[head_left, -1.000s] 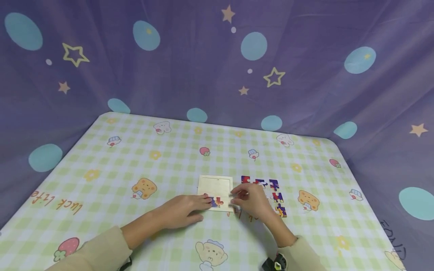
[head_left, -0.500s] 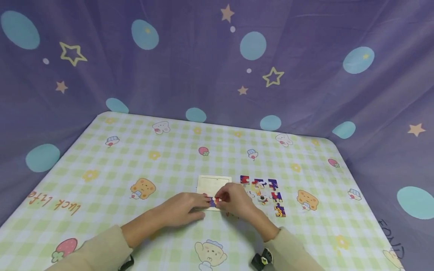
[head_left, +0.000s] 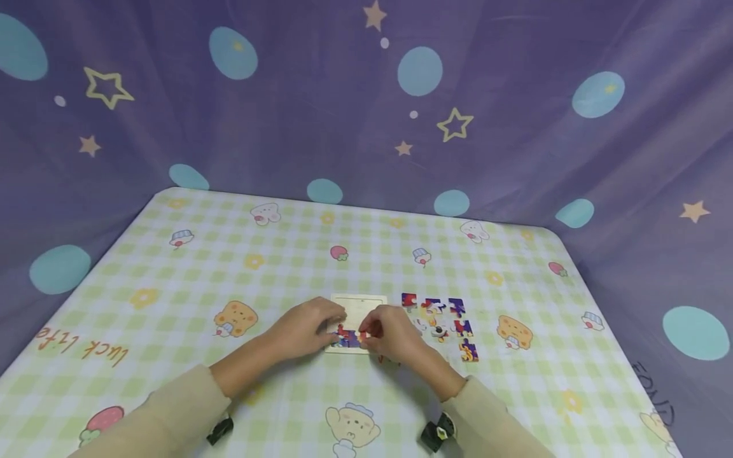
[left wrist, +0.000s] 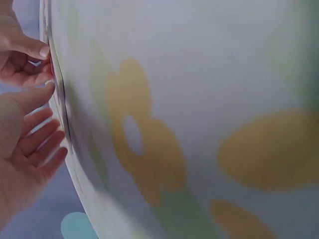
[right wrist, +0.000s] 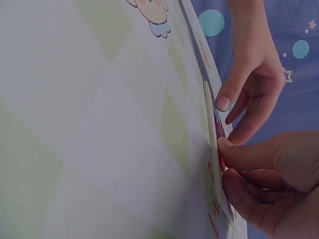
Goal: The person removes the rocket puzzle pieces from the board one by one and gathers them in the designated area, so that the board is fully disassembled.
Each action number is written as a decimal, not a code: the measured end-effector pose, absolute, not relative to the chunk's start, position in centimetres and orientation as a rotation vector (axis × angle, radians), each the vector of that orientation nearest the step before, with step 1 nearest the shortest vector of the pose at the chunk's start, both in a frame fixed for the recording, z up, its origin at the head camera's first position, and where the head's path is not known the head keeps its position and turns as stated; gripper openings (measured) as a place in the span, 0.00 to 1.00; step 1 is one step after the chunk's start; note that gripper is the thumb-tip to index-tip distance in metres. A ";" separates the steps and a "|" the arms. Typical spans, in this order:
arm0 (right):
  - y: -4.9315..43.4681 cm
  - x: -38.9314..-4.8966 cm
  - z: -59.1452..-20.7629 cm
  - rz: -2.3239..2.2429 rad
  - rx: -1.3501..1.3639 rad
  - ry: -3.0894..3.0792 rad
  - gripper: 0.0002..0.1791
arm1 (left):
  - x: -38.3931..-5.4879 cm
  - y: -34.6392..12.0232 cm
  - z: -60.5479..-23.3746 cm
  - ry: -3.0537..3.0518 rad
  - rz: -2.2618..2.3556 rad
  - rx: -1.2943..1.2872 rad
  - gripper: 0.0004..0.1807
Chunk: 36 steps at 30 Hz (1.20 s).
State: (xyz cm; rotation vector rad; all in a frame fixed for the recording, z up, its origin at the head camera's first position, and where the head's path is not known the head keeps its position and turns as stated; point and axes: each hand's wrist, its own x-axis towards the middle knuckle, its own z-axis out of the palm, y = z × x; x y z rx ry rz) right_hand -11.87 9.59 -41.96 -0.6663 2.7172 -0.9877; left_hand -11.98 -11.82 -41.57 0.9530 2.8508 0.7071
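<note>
A pale wooden puzzle tray (head_left: 372,298) lies on the tablecloth between both hands. Joined jigsaw pieces (head_left: 347,338) in red, blue and purple line its near side. My right hand (head_left: 395,334) pinches a reddish puzzle piece (head_left: 362,335) at the right end of that row, thumb and index finger low in the tray. At the row's left end is my left hand (head_left: 306,327), its thumb at the pieces and its other fingers extended over the tray; the left wrist view shows this hand (left wrist: 30,149) with the fingers spread. The fingers partly hide the pieces.
Several loose puzzle pieces (head_left: 462,328) lie right of the tray, one of them with a dog-like face (head_left: 439,331). A checked cloth (head_left: 286,401) with printed cartoons covers the table. Behind hangs a purple curtain (head_left: 321,114) with stars and dots.
My right hand has moved left from beside the tray onto the row's right end. My left hand has drawn back and up from the pieces, uncovering more of the row's left end.
</note>
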 end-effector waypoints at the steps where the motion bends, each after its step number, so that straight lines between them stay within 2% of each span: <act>1: 9.5 -11.9 -41.9 -0.979 -0.660 2.717 0.07 | -12.1 -11.8 -41.6 2.862 0.687 0.923 0.23; 5: 9.4 -12.0 -41.8 -0.957 -0.641 2.717 0.07 | -12.3 -11.9 -41.5 2.865 0.652 0.792 0.35; 9: 9.4 -12.0 -41.7 -0.963 -0.625 2.702 0.07 | -12.3 -12.0 -41.4 2.858 0.609 0.737 0.39; 26: 9.4 -11.9 -41.6 -1.040 -0.558 2.654 0.08 | -12.2 -12.3 -41.7 2.869 0.334 0.928 0.39; 36: 9.3 -11.7 -41.6 -1.023 -0.580 2.696 0.06 | -11.9 -12.8 -42.0 2.860 0.339 0.985 0.38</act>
